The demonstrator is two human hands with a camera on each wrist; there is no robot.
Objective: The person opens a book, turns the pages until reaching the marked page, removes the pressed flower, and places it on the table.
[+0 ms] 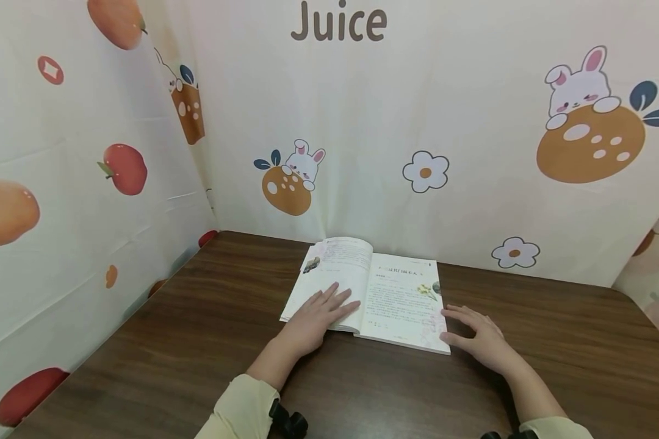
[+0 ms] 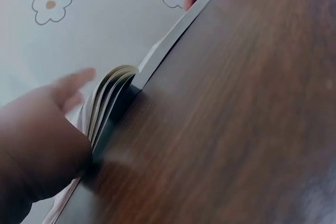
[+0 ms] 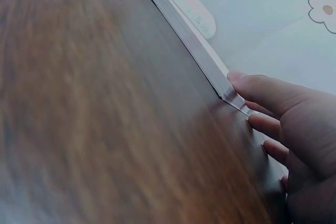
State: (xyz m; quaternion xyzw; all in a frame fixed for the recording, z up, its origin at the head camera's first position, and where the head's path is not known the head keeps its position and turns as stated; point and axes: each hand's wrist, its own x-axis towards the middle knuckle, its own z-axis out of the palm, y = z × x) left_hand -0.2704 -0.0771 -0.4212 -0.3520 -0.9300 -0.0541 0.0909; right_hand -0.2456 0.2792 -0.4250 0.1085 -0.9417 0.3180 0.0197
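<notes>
An open book [image 1: 401,311] lies on the brown table, its left pages arching up toward the spine. On the lower part of the left page rests my left hand [image 1: 314,317], palm down with the fingers spread. In the left wrist view, the curved page stack [image 2: 113,90] rises beside that left hand [image 2: 42,135]. At the book's right edge is my right hand [image 1: 480,338], fingers loosely extended. The right wrist view has the right hand's thumb [image 3: 257,87] at the top edge near the book's corner, with the other fingers alongside the edge, low by the tabletop.
The dark wood table [image 1: 198,341] extends around the book on both sides. Behind it hangs a pale curtain [image 1: 362,122] printed with rabbits, fruit and flowers, close to the book's far edge. Another printed curtain [image 1: 60,244] borders the left side.
</notes>
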